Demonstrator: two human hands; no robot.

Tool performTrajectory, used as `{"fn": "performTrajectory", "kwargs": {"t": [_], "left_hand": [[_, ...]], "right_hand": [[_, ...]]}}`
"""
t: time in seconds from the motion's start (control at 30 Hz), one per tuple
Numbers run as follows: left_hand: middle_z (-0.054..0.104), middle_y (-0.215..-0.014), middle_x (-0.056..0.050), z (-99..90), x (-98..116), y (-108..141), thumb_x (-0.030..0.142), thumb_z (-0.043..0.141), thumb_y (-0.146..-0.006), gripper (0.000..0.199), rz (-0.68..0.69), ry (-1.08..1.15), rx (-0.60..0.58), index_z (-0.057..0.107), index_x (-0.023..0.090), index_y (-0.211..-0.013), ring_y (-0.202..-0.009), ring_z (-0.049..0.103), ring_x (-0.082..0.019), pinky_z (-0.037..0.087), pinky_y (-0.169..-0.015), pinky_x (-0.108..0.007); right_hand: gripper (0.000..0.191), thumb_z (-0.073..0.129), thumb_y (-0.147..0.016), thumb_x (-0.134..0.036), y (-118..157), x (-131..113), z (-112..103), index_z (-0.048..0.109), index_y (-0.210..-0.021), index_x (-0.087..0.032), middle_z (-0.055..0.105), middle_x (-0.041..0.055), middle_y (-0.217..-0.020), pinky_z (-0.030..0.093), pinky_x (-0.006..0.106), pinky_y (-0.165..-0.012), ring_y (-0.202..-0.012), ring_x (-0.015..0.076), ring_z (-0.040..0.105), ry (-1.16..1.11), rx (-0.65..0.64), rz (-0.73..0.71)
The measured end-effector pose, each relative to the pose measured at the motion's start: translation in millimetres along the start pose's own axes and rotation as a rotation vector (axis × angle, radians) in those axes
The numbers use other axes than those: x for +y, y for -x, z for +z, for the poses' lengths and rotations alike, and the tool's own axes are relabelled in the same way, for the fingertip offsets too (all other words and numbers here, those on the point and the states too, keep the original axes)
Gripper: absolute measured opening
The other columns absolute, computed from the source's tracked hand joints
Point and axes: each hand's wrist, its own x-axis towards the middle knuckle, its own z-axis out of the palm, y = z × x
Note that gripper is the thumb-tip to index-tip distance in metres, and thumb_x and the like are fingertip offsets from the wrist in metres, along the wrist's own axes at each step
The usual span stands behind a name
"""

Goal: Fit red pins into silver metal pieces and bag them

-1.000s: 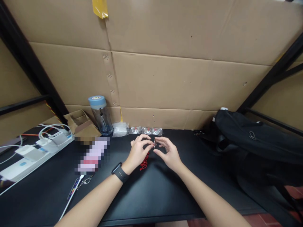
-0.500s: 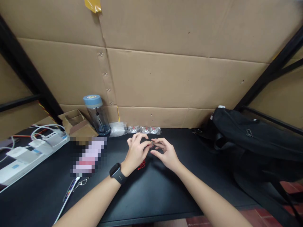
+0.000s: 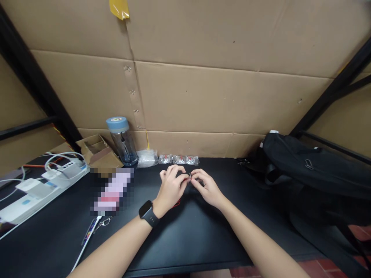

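Note:
My left hand (image 3: 173, 188), with a black watch (image 3: 145, 209) on its wrist, is closed in a pinch above the black table. A small thin piece (image 3: 190, 177), seen nearly edge-on, is between its thumb and forefinger. My right hand (image 3: 209, 190) meets it from the other side, thumb and fingertips closed on the same piece. Too little of the piece shows to tell its kind. Below my left palm a loop of red cord (image 3: 176, 203) shows; whether it joins the piece is hidden.
Along the cardboard wall lie clear-wrapped round items with red marks (image 3: 180, 159) and plastic bags (image 3: 147, 158). A blue-lidded bottle (image 3: 123, 143) and an open carton (image 3: 100, 154) stand left. A power strip (image 3: 43, 193) and keyring (image 3: 103, 223) are further left. A black backpack (image 3: 315, 170) lies right.
My right thumb and fingers have closed in on the thin piece; they were spread around it before. Less of the red cord shows below my left hand. The view has shifted slightly.

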Motion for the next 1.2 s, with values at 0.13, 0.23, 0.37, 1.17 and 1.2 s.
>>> {"fn": "performTrajectory", "kwargs": {"t": [0.13, 0.23, 0.37, 1.17, 1.2], "left_hand": [[0.063, -0.121, -0.006, -3.6, -10.5, -6.1, 0.028, 0.059, -0.095, 0.011, 0.032, -0.001, -0.121, 0.068, 0.026, -0.101, -0.119, 0.050, -0.024, 0.032, -0.091, -0.041], [0.064, -0.119, -0.007, -10.4, -32.7, -13.2, 0.035, 0.052, -0.098, 0.018, -0.034, -0.087, -0.149, 0.067, 0.026, -0.103, -0.118, 0.050, -0.026, 0.033, -0.093, -0.043], [0.064, -0.116, -0.010, -21.2, -79.5, -14.3, 0.028, 0.053, -0.093, 0.017, -0.238, -0.274, -0.151, 0.067, 0.024, -0.102, -0.116, 0.048, -0.032, 0.033, -0.094, -0.048], [0.072, -0.096, -0.001, -6.1, -69.1, -9.3, 0.035, 0.067, -0.091, 0.009, 0.151, 0.123, -0.521, 0.073, 0.029, -0.089, -0.104, 0.059, -0.019, 0.031, -0.086, -0.033], [0.072, -0.095, -0.001, -6.3, -70.7, -9.3, 0.036, 0.066, -0.091, 0.011, 0.145, 0.115, -0.522, 0.073, 0.028, -0.087, -0.103, 0.059, -0.019, 0.030, -0.086, -0.033]], "right_hand": [[0.013, 0.060, -0.092, -0.028, -1.2, 4.3, -1.4, 0.069, -0.085, -0.023, 0.061, 0.0069, -0.113, 0.050, 0.034, -0.087, -0.104, 0.0215, 0.061, 0.103, 0.004, 0.001], [0.010, 0.065, -0.083, -0.021, -2.0, 10.6, -9.1, 0.067, -0.074, -0.022, 0.061, 0.0073, -0.113, 0.048, 0.040, -0.093, -0.106, 0.0246, 0.058, 0.276, 0.026, -0.018], [0.010, 0.065, -0.079, -0.016, -2.3, 17.3, -21.5, 0.065, -0.071, -0.021, 0.061, 0.0077, -0.113, 0.047, 0.041, -0.095, -0.105, 0.0248, 0.057, 0.361, 0.035, -0.027], [0.031, 0.078, -0.069, -0.017, 3.3, 39.5, -68.9, 0.074, -0.099, -0.023, 0.075, 0.0021, -0.092, 0.051, 0.031, -0.081, -0.084, 0.0198, 0.069, 0.274, -0.255, 0.140], [0.030, 0.078, -0.069, -0.017, 3.2, 37.9, -70.0, 0.074, -0.098, -0.024, 0.075, 0.0017, -0.091, 0.052, 0.031, -0.081, -0.084, 0.0199, 0.070, 0.261, -0.256, 0.144]]}}
